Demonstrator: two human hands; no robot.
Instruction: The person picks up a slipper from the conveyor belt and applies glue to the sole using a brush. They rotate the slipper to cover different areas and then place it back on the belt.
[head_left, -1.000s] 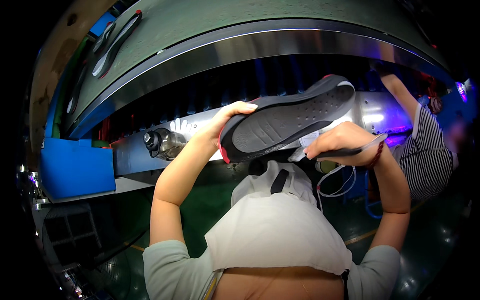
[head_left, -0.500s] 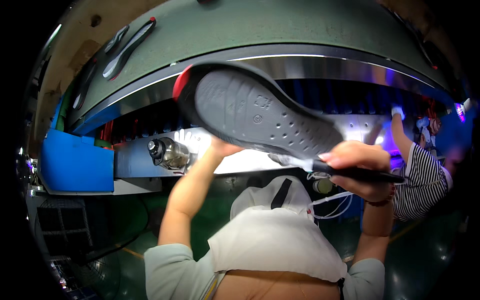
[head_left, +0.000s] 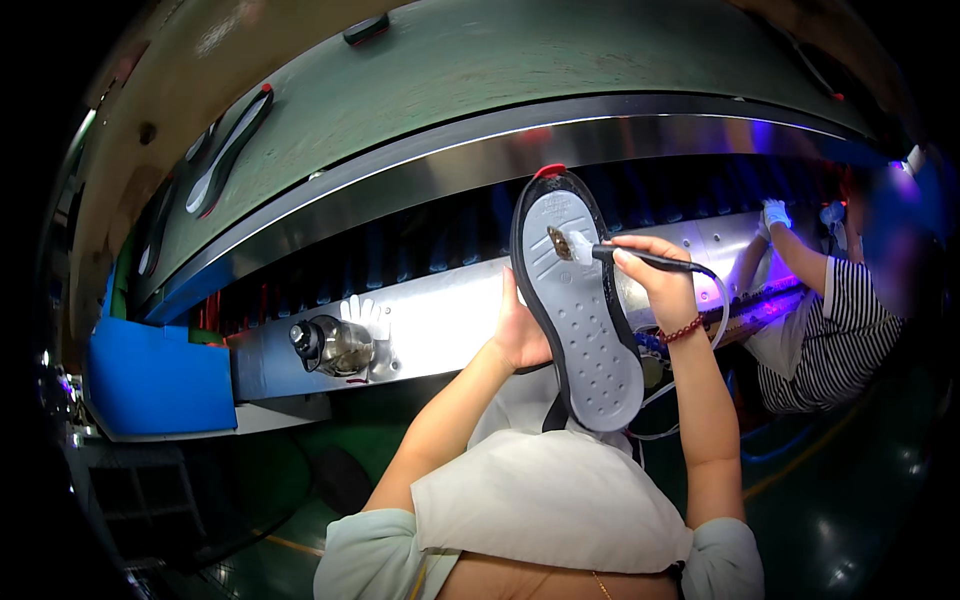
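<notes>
A shoe sole with a grey face, black rim and red heel tip stands roughly upright in front of my chest. My left hand grips its left edge, thumb on the near side; the other fingers are partly hidden behind it. In my right hand is a corded tool with a slim black handle, a whitish neck and a flat, brownish metal tip. That tip lies over the upper part of the sole's grey face; whether it touches, I cannot tell. A pale cord runs down from the handle past my wrist.
Beyond the metal ledge runs a green conveyor belt carrying several soles. On the ledge at left are a bottle and a white glove. A co-worker in a striped top works at right.
The sole has swung from lying slantwise to nearly upright, red tip at the top. My right hand has moved up, bringing the tool's tip over the sole's upper face. The belt's soles have shifted left.
</notes>
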